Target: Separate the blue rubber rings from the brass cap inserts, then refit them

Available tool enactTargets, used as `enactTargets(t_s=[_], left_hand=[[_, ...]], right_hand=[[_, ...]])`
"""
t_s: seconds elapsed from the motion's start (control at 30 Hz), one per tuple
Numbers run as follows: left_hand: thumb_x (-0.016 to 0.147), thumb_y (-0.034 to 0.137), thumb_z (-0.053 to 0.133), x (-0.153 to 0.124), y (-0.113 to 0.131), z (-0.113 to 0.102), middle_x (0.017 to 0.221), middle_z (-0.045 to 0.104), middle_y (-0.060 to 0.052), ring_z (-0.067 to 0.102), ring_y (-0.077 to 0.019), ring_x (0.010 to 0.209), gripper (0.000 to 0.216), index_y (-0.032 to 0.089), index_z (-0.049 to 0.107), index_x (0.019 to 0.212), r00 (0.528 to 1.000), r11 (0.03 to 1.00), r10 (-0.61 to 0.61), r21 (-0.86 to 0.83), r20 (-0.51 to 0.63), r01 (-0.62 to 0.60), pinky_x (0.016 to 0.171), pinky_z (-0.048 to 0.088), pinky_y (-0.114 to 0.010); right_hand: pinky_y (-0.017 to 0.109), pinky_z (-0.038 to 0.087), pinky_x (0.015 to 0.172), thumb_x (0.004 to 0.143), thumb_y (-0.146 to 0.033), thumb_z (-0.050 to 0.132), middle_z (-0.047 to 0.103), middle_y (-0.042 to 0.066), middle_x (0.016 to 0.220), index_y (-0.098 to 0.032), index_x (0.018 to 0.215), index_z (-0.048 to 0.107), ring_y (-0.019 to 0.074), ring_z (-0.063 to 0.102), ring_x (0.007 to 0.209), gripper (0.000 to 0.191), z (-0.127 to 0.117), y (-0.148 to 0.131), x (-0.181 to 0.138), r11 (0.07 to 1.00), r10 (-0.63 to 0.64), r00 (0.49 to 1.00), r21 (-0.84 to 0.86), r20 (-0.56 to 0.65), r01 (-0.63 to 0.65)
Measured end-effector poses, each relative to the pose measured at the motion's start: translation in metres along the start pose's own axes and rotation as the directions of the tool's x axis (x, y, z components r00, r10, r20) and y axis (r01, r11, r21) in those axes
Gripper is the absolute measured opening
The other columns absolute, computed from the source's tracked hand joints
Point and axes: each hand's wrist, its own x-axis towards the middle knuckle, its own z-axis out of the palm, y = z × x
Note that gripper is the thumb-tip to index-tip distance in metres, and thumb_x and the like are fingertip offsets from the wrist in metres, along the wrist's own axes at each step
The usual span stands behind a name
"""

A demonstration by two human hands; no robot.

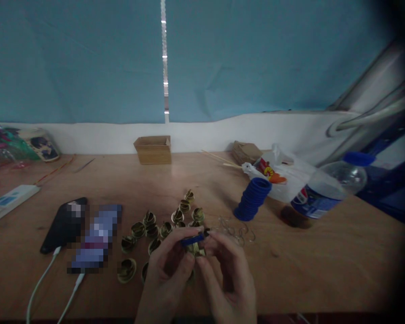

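Observation:
My left hand (167,270) is closed, its thumb and fingers pinching a blue ring (193,240) near the front of the table. Inside and just under the ring shows a brass-coloured metal fitting (197,248), partly hidden by the fingers. My right hand (230,270) is closed on this fitting from the other side, fingertips close to those of the left. A small dark bit shows at the right fingertips, too small to make out. Several similar round brass-coloured fittings (127,270) lie loose behind and left of my hands. A leaning stack of blue rings (252,199) stands beyond my right hand.
Thin wire rings (238,231) lie right of the fittings. Two phones, one black (64,225) and one pixelated (96,238), sit left on cables. A cola bottle (319,198) tilts at right near a plastic bag (290,175). A small cardboard box (154,150) stands at the back.

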Motion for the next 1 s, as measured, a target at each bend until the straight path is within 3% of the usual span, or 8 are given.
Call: enactTargets(t_s=[0.13,0.27,0.53,0.8,1.0], left_hand=[[0.091,0.022,0.062,-0.006,0.0,0.001,0.116,0.072,-0.003,0.066,-0.0163,0.108,0.024,0.027,0.068,0.114,0.999,1.0,-0.018,0.014,-0.036,0.019,0.096,0.05,-0.022],[0.091,0.02,0.063,-0.008,0.001,0.0,0.116,0.072,-0.003,0.067,-0.0168,0.108,0.025,0.028,0.068,0.114,0.999,1.0,-0.012,0.002,-0.037,0.012,0.096,0.051,-0.024],[0.089,0.022,0.065,-0.009,0.002,-0.001,0.118,0.072,-0.003,0.064,-0.0176,0.113,0.024,0.028,0.07,0.112,0.997,0.999,0.016,-0.045,-0.07,-0.019,0.099,0.049,-0.023],[0.083,0.013,0.072,-0.006,-0.002,-0.009,0.12,0.072,-0.001,0.065,-0.0166,0.114,0.034,0.029,0.07,0.113,1.0,0.994,0.012,-0.11,-0.009,-0.013,0.099,0.049,-0.021],[0.078,0.015,0.078,-0.006,-0.003,-0.01,0.119,0.073,-0.003,0.066,-0.0187,0.112,0.037,0.029,0.072,0.111,1.0,0.99,0.009,-0.139,0.0,-0.009,0.097,0.051,-0.023]], right_hand=[[0.026,0.054,0.073,0.088,-0.007,0.057,0.059,0.002,0.095,-0.023,0.114,0.058,0.0146,0.06,0.087,0.031,-0.005,-0.002,-0.002,0.993,-0.085,0.996,-0.085,0.008,0.085],[0.026,0.056,0.076,0.087,-0.006,0.057,0.059,0.005,0.103,-0.022,0.117,0.057,0.0151,0.061,0.091,0.034,-0.005,-0.002,-0.004,0.974,-0.142,0.989,-0.174,0.035,0.146],[0.03,0.058,0.082,0.088,-0.007,0.056,0.062,0.005,0.107,-0.025,0.123,0.055,0.0172,0.062,0.096,0.039,0.002,0.003,-0.012,0.99,-0.076,0.997,-0.115,0.004,0.076],[0.027,0.057,0.08,0.088,-0.002,0.055,0.061,0.005,0.107,-0.023,0.123,0.058,0.0162,0.063,0.096,0.041,-0.009,-0.005,0.001,0.972,-0.15,0.985,-0.168,0.089,0.163],[0.029,0.057,0.075,0.088,-0.006,0.058,0.062,0.003,0.101,-0.026,0.119,0.058,0.017,0.064,0.088,0.037,-0.016,-0.008,0.006,0.974,-0.099,0.983,-0.189,0.158,0.128]])
